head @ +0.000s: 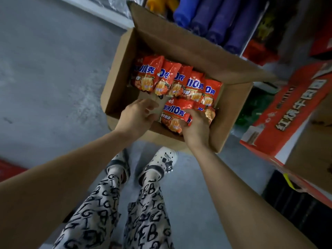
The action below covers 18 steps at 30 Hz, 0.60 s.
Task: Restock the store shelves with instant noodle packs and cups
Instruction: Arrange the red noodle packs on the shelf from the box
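Above grey floor (53,78), right hand (196,128) grips boxed noodle pack (175,114).

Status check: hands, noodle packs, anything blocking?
Right hand grips front pack in box. Left hand empty, beside it. Back row leaning. Nothing in the way.

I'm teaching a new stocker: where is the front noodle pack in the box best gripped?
By its two side edges, from above: the front noodle pack lies flat, the box is bare to its left, and the right hand grips its right edge.
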Available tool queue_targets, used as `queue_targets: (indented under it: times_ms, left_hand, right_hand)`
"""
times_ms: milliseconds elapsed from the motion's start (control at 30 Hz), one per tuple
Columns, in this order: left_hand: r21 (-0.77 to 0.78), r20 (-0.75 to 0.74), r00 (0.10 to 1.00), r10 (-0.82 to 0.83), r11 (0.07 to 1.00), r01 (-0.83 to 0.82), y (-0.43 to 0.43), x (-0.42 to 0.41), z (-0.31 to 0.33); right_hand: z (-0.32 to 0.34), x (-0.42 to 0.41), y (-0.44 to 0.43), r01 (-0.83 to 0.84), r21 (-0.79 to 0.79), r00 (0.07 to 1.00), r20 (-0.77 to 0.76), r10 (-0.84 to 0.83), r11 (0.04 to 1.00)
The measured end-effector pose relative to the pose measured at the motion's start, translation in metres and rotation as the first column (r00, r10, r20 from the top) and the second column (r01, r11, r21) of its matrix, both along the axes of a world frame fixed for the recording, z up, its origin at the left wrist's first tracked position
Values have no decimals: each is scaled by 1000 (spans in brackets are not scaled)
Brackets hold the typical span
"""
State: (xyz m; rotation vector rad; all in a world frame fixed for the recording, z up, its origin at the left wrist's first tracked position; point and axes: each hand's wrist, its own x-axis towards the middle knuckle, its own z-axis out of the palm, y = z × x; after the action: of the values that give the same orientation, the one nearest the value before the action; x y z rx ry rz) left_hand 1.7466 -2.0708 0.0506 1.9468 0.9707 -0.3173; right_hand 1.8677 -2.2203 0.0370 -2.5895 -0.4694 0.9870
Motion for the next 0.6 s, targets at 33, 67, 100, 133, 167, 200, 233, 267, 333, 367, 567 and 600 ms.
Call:
queue_targets:
  times_ms: [33,67,100,133,167,200,233,267,333,367,567,600]
  left_hand:
    - [-6,-13,1000,-1,1000,1,-3,0,-14]
    - [-8,-18,1000,-2,1000,2,-5,1,-25]
    - [-9,-25,1000,-8,1000,8,-10,1,-44]
    - [-11,-36,999,-15,1000,15,-12,2,-54]
    - [-16,-43,999,-26,1000,25,-14,2,-63]
    - [-22,-49,998,-29,999,28,-16,2,-75]
    - [-26,-48,998,-28,999,26,-20,1,-89]
    - [-32,-53,998,-29,999,27,-23,0,-101]
    - [-48,-60,998,-32,998,29,-28,-2,-122]
    - [-55,-63,998,-30,998,27,-30,-3,-130]
    - [-45,-57,998,-37,998,34,-37,-9,-157]
    - [-44,-50,998,-38,998,36,-37,-10,-158]
  right_hand:
    - [-13,4,-1,1,-24,1000,7,-1,1000]
    - [-24,8,-1,7,-44,1000,17,-7,999]
    - [-43,12,-3,19,-65,999,29,-17,998]
    - [-54,17,-3,33,-79,999,46,-29,996]
    - [-63,21,-4,38,-87,998,59,-33,996]
    - [-76,23,-6,38,-93,997,73,-31,995]
    - [-91,25,-8,30,-95,996,88,-21,995]
    - [-103,26,-9,12,-104,995,96,-2,995]
    - [-125,29,-10,-54,-158,990,118,74,986]
    - [-134,29,-9,-105,-198,982,135,133,975]
    - [-166,23,-10,-207,-360,917,252,309,910]
    - [-169,20,-9,-223,-345,898,291,330,912]
